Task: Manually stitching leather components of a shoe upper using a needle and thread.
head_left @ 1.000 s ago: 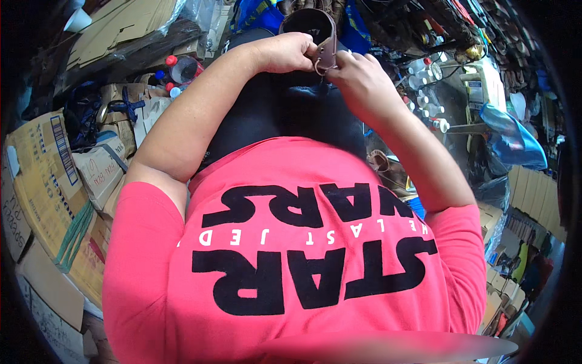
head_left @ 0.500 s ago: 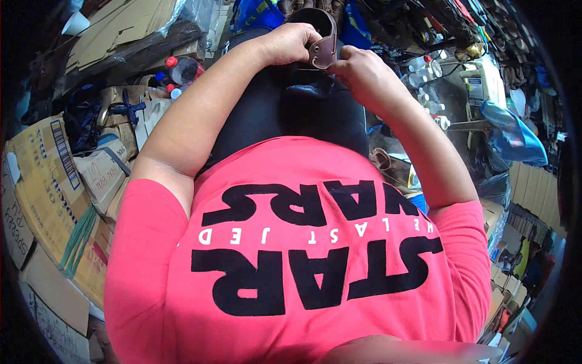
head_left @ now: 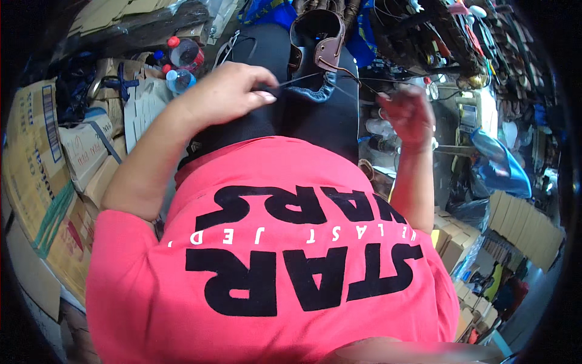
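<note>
A brown leather shoe (head_left: 328, 53) with small eyelets and a dark padded edge lies between my thighs, its opening toward me. Thin dark thread (head_left: 301, 79) stretches out from it on both sides. To the left of the shoe, my left hand (head_left: 233, 91) has thumb and fingers pinched on one end of the thread. My right hand (head_left: 411, 115) is off to the right, smeared by motion, with curled fingers where the other end of the thread runs. Neither hand touches the shoe.
Plastic bottles (head_left: 185, 54) with red and blue caps stand on the left, near cardboard boxes (head_left: 36, 139). At right are a blue plastic bag (head_left: 502, 164), flat cardboard pieces (head_left: 524, 229) and a crowded rack of shoes (head_left: 515, 48).
Both hands have left the shoe and spread apart, the left one leftward and the right one rightward, both closer to me. Thread now runs taut between them and the shoe.
</note>
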A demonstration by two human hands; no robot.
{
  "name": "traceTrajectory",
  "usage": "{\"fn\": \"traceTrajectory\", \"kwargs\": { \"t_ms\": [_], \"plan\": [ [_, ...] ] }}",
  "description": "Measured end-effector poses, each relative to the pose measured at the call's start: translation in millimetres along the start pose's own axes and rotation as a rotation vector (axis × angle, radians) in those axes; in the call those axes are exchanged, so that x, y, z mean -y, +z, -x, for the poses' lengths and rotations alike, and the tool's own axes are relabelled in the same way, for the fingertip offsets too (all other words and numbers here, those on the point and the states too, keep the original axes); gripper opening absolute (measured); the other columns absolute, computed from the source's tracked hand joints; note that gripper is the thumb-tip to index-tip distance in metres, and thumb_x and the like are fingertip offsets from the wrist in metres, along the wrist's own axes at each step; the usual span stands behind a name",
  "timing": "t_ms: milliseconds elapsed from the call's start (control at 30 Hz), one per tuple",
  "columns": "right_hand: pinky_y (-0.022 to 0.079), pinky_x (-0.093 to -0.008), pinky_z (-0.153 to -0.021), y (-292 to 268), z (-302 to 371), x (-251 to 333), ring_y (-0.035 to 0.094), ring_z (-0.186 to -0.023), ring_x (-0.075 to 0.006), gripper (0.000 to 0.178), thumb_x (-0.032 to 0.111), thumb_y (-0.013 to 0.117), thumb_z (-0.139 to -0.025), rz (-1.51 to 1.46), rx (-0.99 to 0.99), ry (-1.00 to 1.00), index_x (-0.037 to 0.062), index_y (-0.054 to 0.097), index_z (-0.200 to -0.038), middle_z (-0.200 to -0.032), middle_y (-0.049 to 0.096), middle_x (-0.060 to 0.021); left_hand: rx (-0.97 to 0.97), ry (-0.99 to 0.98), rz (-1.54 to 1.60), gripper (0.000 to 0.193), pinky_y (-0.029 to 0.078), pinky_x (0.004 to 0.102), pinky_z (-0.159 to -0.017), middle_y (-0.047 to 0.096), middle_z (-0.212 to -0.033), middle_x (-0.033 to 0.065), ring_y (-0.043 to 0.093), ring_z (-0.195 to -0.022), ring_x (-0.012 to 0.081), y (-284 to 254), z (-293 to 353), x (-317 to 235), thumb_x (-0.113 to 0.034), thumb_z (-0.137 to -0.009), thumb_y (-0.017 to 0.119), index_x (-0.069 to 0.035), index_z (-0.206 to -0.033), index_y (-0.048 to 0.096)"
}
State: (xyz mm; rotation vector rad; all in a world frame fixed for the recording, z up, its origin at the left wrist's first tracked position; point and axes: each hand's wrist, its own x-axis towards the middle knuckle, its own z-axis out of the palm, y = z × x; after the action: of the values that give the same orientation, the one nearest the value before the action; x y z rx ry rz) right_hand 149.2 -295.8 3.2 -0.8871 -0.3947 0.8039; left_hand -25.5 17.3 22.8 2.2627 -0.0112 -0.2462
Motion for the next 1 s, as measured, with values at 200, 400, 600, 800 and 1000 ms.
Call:
{"fn": "traceTrajectory", "kwargs": {
  "t_ms": [200, 400, 600, 800, 1000],
  "plan": [
    [0.041, -0.0254, -0.074, -34.8, 8.0, 21.1, 0.039, -0.06, -0.0042, 0.031, 0.027, 0.052, -0.094, 0.438, -0.248, 0.116, 0.0036, 0.063, -0.11, -0.064, 0.042, 0.0087, 0.013, -0.37, -0.329, 0.025, 0.046, 0.0272, -0.07, 0.06, -0.075, 0.0037, 0.058, -0.074, 0.0117, -38.0, -26.5, 10.4, -0.024, -0.088, 0.06, 0.001, -0.09, 0.064],
    [0.045, -0.0315, -0.066, 4.7, -15.9, -30.9, 0.057, -0.066, -0.0194, 0.038, 0.038, 0.057, -0.089, 1.551, -0.267, 0.374, 0.0008, 0.065, -0.092, -0.074, 0.063, -0.016, -0.291, 0.181, 1.364, 0.037, 0.043, 0.032, -0.089, 0.057, -0.082, 0.0056, 0.06, -0.088, 0.0186, 6.9, -59.6, -22.4, -0.03, -0.098, 0.041, -0.003, -0.08, 0.06],
    [0.042, -0.0392, -0.066, -38.7, -8.0, -61.7, 0.057, -0.066, -0.0327, 0.04, 0.036, 0.048, -0.092, 1.804, -0.047, -0.058, 0.004, 0.059, -0.072, -0.069, 0.059, -0.0146, -0.273, 0.101, 1.637, 0.044, 0.035, 0.0314, -0.065, 0.025, -0.052, -0.0025, 0.026, -0.049, 0.0112, 17.2, -62.2, 7.1, -0.03, -0.096, 0.043, -0.016, -0.057, 0.028],
    [0.039, -0.0414, -0.069, -65.0, 14.1, -64.5, 0.057, -0.07, -0.0324, 0.038, 0.035, 0.047, -0.092, 1.911, -0.147, 0.002, 0.0073, 0.057, -0.068, -0.068, 0.059, -0.0121, -0.313, 0.036, 1.698, 0.045, 0.037, 0.0346, -0.061, 0.028, -0.049, -0.0016, 0.029, -0.044, 0.0149, -11.9, -48.0, 27.0, -0.034, -0.092, 0.049, -0.017, -0.054, 0.033],
    [0.04, -0.041, -0.068, -80.1, 31.7, -64.4, 0.056, -0.069, -0.0332, 0.043, 0.04, 0.047, -0.091, 1.914, -0.21, 0.038, 0.0046, 0.056, -0.069, -0.069, 0.059, -0.0136, -0.237, 0.039, 1.601, 0.042, 0.036, 0.0296, -0.065, 0.032, -0.052, -0.0029, 0.027, -0.044, 0.01, -23.9, -32.4, 58.2, -0.029, -0.096, 0.044, -0.016, -0.057, 0.035]
  ]
}}
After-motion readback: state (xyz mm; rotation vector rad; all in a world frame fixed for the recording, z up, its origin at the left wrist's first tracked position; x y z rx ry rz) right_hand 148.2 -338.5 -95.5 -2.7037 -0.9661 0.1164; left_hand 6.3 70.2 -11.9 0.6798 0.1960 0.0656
